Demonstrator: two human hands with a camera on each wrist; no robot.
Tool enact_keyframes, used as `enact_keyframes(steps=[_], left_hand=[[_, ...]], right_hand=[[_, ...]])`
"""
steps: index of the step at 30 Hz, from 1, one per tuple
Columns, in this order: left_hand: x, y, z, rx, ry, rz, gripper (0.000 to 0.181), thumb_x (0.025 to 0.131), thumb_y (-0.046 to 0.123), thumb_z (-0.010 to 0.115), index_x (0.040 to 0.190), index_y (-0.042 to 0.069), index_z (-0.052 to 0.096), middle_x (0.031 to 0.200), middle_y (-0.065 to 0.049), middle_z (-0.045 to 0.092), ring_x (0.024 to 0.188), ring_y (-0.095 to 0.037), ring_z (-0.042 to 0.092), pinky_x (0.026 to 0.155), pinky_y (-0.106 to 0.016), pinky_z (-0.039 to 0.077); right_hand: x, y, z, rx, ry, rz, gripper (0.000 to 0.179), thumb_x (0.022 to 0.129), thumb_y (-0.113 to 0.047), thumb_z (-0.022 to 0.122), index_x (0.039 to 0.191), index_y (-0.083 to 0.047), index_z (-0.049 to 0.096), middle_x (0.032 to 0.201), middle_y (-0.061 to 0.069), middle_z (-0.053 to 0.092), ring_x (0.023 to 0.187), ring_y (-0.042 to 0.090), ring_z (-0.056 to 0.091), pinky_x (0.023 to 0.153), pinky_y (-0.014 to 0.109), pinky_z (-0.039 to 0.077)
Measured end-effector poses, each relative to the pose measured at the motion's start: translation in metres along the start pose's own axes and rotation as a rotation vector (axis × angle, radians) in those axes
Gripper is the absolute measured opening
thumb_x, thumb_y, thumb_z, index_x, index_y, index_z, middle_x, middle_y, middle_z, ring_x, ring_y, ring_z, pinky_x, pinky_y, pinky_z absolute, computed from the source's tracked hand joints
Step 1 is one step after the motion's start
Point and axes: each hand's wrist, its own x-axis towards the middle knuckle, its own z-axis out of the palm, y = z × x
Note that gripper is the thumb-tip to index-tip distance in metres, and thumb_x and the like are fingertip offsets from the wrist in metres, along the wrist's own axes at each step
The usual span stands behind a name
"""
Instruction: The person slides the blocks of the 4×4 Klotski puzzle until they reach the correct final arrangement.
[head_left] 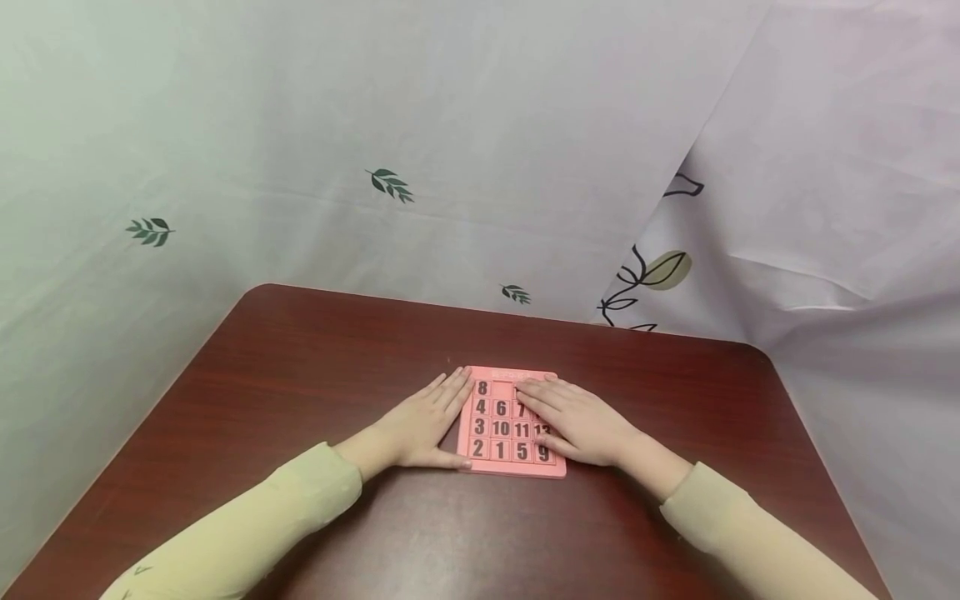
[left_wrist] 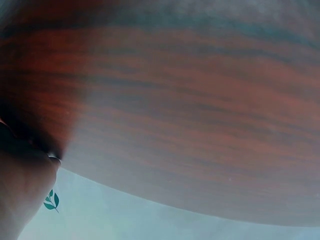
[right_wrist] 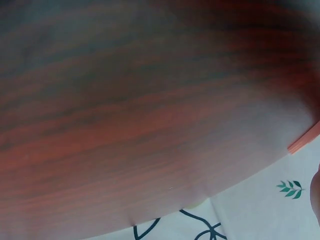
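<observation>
A pink number slide puzzle [head_left: 512,461] lies flat on the dark red-brown table, its tiles printed with black numerals. A gap shows in its top row, right of the tile marked 8. My left hand [head_left: 426,423] rests along the left edge, fingers straight, thumb at the near left corner. Over the right side lies my right hand [head_left: 588,421], its extended fingers covering the upper right tiles and its thumb near the 13 and 9. In the right wrist view only a strip of the puzzle [right_wrist: 306,138] shows. Part of the left hand [left_wrist: 27,190] enters the left wrist view.
The wood-grain table [head_left: 360,350] has rounded far corners. Behind and beside it hangs pale cloth [head_left: 450,100] with green leaf prints, and another cloth [head_left: 825,208] with outlined leaves overlaps at the right. Light green sleeves [head_left: 322,483] cover both forearms.
</observation>
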Motion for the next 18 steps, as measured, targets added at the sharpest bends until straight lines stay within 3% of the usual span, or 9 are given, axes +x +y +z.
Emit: enact_keyframes(steps=[18], left_hand=[[-0.001, 0.000, 0.000, 0.005, 0.010, 0.016, 0.121, 0.091, 0.081, 0.056, 0.167, -0.006, 0.020, 0.177, -0.025, 0.013, 0.166, -0.036, 0.017, 0.136, -0.047, 0.023]], right_hand=[[0.043, -0.016, 0.001, -0.015, -0.029, -0.068, 0.070, 0.107, -0.048, 0.055, 0.163, -0.009, 0.042, 0.171, 0.006, 0.042, 0.160, 0.021, 0.038, 0.133, 0.043, 0.031]])
